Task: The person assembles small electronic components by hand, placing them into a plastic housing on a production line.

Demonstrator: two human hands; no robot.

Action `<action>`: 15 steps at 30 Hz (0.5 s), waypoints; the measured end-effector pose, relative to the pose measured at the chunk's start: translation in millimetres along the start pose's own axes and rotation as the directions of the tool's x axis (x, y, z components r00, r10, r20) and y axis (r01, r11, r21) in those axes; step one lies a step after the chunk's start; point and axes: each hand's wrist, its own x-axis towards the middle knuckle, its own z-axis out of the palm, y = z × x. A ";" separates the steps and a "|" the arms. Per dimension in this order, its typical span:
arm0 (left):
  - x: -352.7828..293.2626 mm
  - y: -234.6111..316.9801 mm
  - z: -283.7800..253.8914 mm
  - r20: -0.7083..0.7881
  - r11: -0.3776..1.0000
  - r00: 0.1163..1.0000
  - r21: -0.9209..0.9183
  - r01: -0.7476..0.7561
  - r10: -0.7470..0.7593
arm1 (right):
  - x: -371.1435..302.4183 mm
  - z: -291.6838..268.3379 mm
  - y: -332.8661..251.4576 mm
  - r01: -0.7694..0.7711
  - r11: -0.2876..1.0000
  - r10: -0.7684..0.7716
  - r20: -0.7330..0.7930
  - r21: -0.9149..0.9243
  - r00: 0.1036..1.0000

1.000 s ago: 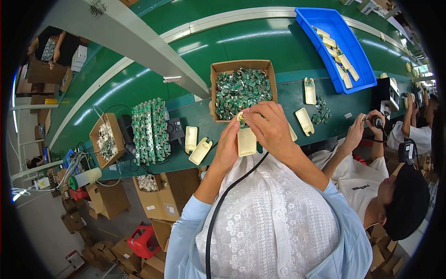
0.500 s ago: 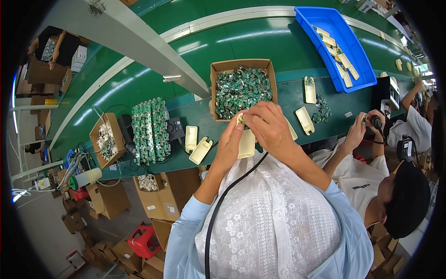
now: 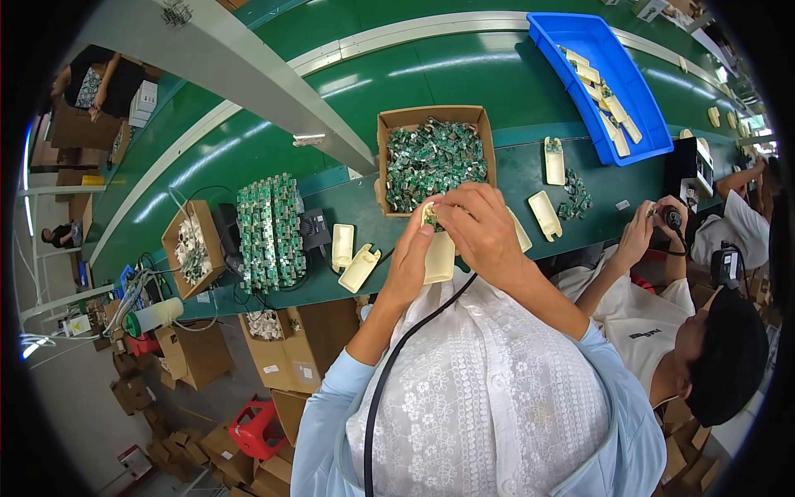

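Between my hands, close to my chest, is a cream plastic casing (image 3: 440, 258) with its narrow end up. My left hand (image 3: 407, 258) is closed around its upper left side. The fingers of my right hand (image 3: 479, 225) are bent over the top end, where a small greenish part shows; those fingertips partly hide what they pinch. Just beyond my hands stands a cardboard box (image 3: 382, 184) full of small green circuit boards (image 3: 435, 161). A cream casing (image 3: 342, 246) and another one, tilted (image 3: 360, 268), lie to the left of my hands.
Stacked green board panels (image 3: 272, 234) stand left, beside a carton of white parts (image 3: 192, 253). On the right are cream casings (image 3: 545, 215), loose boards (image 3: 575, 195) and a blue bin (image 3: 609, 79). A co-worker (image 3: 654, 315) sits close at right, holding a dark tool. A grey beam (image 3: 248, 74) crosses upper left.
My hands and the casing stay nearly in place. At far right, a distant person's arm has come lower.
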 end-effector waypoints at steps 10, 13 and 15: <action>-3.1 -1.2 0.5 -0.043 0.925 0.990 0.365 -0.109 0.134 | -3.2 4.3 0.5 0.023 1.000 -0.023 0.002 0.020 1.000; -4.6 -2.9 2.8 -0.077 0.936 0.990 0.342 -0.088 0.122 | -4.5 6.2 0.8 -0.010 1.000 0.010 0.017 0.029 1.000; -6.3 -3.7 4.2 -0.116 0.982 0.993 0.189 0.021 0.001 | -6.0 8.1 2.7 -0.107 0.983 0.105 0.025 0.149 0.994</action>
